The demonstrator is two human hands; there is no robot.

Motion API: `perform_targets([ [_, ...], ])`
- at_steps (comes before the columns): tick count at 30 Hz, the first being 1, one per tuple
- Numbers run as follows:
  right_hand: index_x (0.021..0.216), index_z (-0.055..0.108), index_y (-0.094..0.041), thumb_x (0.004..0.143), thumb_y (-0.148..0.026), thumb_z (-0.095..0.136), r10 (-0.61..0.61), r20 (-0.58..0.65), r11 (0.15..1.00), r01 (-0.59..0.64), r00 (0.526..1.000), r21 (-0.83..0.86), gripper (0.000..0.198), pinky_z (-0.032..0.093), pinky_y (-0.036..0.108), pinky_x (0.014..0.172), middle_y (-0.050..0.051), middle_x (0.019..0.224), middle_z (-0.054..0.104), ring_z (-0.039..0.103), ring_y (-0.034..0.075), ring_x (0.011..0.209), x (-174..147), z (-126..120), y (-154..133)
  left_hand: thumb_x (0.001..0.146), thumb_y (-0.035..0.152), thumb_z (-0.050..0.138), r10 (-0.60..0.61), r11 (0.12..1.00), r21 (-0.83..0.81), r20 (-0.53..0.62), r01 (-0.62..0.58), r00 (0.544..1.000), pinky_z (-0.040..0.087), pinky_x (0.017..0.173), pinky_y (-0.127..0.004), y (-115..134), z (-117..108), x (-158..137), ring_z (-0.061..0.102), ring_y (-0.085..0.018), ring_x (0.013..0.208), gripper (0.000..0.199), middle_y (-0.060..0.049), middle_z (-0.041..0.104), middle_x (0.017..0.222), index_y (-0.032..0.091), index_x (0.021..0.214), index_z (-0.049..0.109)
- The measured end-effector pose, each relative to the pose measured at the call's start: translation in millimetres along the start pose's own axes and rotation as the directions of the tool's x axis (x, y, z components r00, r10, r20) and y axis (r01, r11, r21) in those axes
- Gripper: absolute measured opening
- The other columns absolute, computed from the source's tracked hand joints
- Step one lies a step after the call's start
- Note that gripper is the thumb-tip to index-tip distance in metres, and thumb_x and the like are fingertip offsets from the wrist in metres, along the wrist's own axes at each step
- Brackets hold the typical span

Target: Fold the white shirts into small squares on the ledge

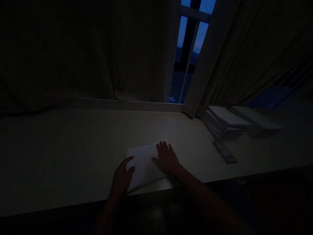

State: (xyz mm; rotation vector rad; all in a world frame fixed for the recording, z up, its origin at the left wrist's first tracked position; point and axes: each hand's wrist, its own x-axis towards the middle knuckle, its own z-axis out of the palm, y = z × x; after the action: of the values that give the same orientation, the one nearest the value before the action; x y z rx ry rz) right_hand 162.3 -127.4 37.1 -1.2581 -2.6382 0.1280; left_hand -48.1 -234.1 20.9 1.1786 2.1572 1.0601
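A folded white cloth [144,166] lies flat near the front edge of the pale counter. My left hand [122,176] is at the cloth's left edge, its thumb and index finger apart and resting on the fabric. The other fingers of that hand are hidden. My right hand [167,160] lies flat on the cloth's right side, fingers stretched out and thumb spread to the left.
Folded white cloths are stacked [225,122] at the back right of the counter [73,156], with a pale box [259,120] beyond them. A pixelated object [225,152] lies before the stack. Dark curtains [144,58] hang behind, parted at a window [187,42]. The room is dim.
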Motion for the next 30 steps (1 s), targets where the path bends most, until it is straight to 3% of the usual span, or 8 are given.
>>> perform_targets([
  [5,0.151,0.024,-0.012,0.093,-0.067,0.022,0.003,-0.013,1.0,-0.004,1.0,-0.01,0.08,0.008,0.053,0.116,0.014,0.157,0.016,0.005,0.031,0.145,-3,-3,-3,0.078,0.052,0.055,0.0,0.999,0.034,-0.058,0.002,0.998,0.049,0.076,-0.031,7,-3,22,0.064,-0.02,0.087,0.047,-0.006,0.068,0.102,0.028,0.118,0.064],
  [8,0.151,0.025,-0.013,0.093,-0.067,0.024,0.026,0.004,1.0,-0.026,1.0,-0.007,0.079,0.009,0.054,0.116,0.014,0.157,0.017,0.005,0.031,0.145,-2,-3,-2,0.077,0.047,0.056,0.007,0.996,0.094,-0.102,0.002,0.995,0.047,0.072,-0.031,6,-1,26,0.063,-0.019,0.078,0.041,-0.005,0.068,0.089,0.026,0.111,0.067],
  [13,0.149,0.028,-0.011,0.093,-0.066,0.029,0.078,-0.033,0.997,-0.077,0.996,0.006,0.078,0.008,0.055,0.115,0.016,0.156,0.021,0.008,0.031,0.145,-9,-4,2,0.08,0.045,0.054,0.025,0.996,0.084,-0.14,-0.014,0.99,0.048,0.081,-0.033,7,9,21,0.064,-0.021,0.09,0.036,-0.007,0.07,0.101,0.024,0.105,0.068],
  [19,0.147,0.031,-0.007,0.093,-0.06,0.034,0.288,-0.124,0.956,-0.292,0.95,-0.01,0.076,0.01,0.061,0.112,0.023,0.153,0.024,0.011,0.036,0.144,-44,-4,6,0.079,0.052,0.056,0.096,0.995,-0.003,0.035,-0.096,0.995,0.049,0.087,-0.033,27,18,11,0.064,-0.02,0.1,0.051,-0.006,0.065,0.119,0.025,0.122,0.059],
  [22,0.144,0.035,-0.002,0.092,-0.058,0.039,0.444,-0.138,0.888,-0.455,0.885,-0.059,0.076,0.016,0.065,0.107,0.03,0.148,0.029,0.021,0.043,0.14,-59,-10,5,0.077,0.057,0.058,0.218,0.967,0.114,0.097,-0.228,0.971,0.046,0.095,-0.036,36,22,0,0.058,-0.023,0.114,0.064,-0.008,0.057,0.132,0.022,0.131,0.052],
  [25,0.136,0.045,0.003,0.09,-0.057,0.045,0.568,-0.073,0.811,-0.572,0.82,-0.124,0.075,0.032,0.061,0.097,0.037,0.133,0.045,0.044,0.046,0.125,-63,-27,8,0.079,0.061,0.053,0.259,0.904,0.338,0.055,-0.262,0.964,0.042,0.099,-0.041,41,28,-9,0.055,-0.028,0.115,0.067,-0.014,0.059,0.125,0.016,0.129,0.053],
  [27,0.126,0.055,0.0,0.088,-0.058,0.047,0.589,-0.022,0.798,-0.586,0.808,-0.138,0.069,0.042,0.053,0.088,0.034,0.117,0.058,0.057,0.041,0.11,-62,-39,13,0.082,0.062,0.046,0.263,0.877,0.417,0.002,-0.24,0.965,0.044,0.095,-0.042,45,31,-11,0.057,-0.029,0.11,0.065,-0.015,0.061,0.119,0.015,0.126,0.054],
  [30,0.108,0.064,-0.008,0.087,-0.062,0.047,0.587,0.023,0.804,-0.58,0.809,-0.132,0.06,0.048,0.044,0.077,0.027,0.103,0.065,0.064,0.035,0.095,-62,-52,22,0.086,0.06,0.039,0.254,0.899,0.387,-0.088,-0.202,0.963,0.046,0.089,-0.04,53,31,-9,0.06,-0.027,0.104,0.059,-0.014,0.06,0.119,0.017,0.124,0.054],
])
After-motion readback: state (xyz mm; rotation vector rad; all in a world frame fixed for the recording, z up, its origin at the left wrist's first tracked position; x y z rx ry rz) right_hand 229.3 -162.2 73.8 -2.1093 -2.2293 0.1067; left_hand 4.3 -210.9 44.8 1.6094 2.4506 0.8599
